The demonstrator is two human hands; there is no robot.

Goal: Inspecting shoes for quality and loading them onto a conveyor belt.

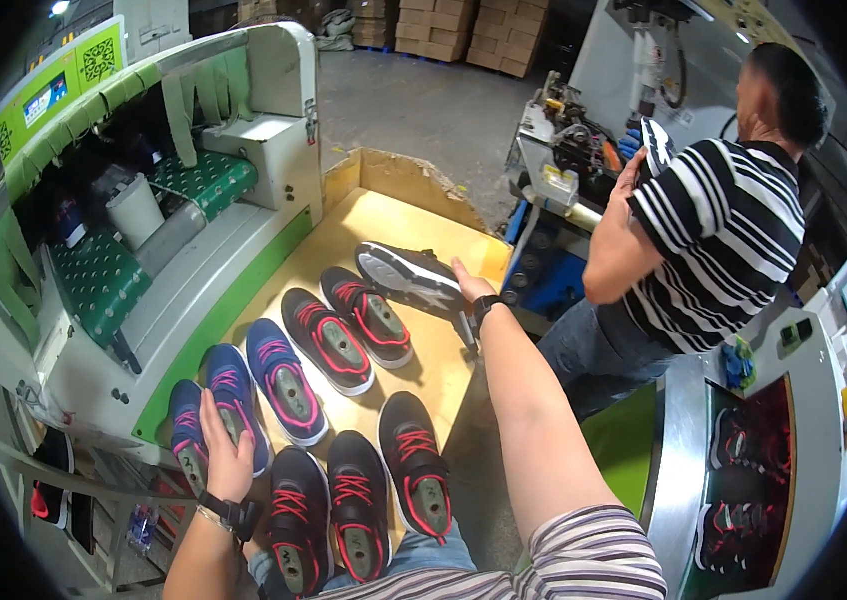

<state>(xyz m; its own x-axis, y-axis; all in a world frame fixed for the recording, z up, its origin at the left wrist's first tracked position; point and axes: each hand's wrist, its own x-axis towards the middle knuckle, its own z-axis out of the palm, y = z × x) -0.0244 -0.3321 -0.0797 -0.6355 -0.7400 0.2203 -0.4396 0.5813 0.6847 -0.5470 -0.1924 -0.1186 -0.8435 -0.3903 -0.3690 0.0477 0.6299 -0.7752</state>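
Brown cardboard boxes [434,30] stand stacked on the grey floor [394,90] at the far side of the room. Nearer, a yellow tabletop [384,215] carries rows of sports shoes, their toes mostly pointing away from the person. On the left stands a white and green machine [184,310] with a studded green belt [219,185] inside its opening.

The right hand [471,283] grips a dark shoe [409,270] by one end at the far part of the tabletop; the shoe is tipped on its side, its white and grey sole showing. The left hand [231,450] lies against the leftmost blue shoes [230,385], fingers straight and together; whether it grips one cannot be told. A third blue shoe [285,380] with pink laces is just to their right.

Farther right are two black shoes with red trim [329,340], and three black shoes with red laces [414,450] form the near row.

On the right, a co-worker in a striped shirt [724,240] holds up a white-soled shoe [656,145] beside a cluttered bench [564,140]. Nearer, black-and-red shoes [734,440] lie in a dark bay at the right.
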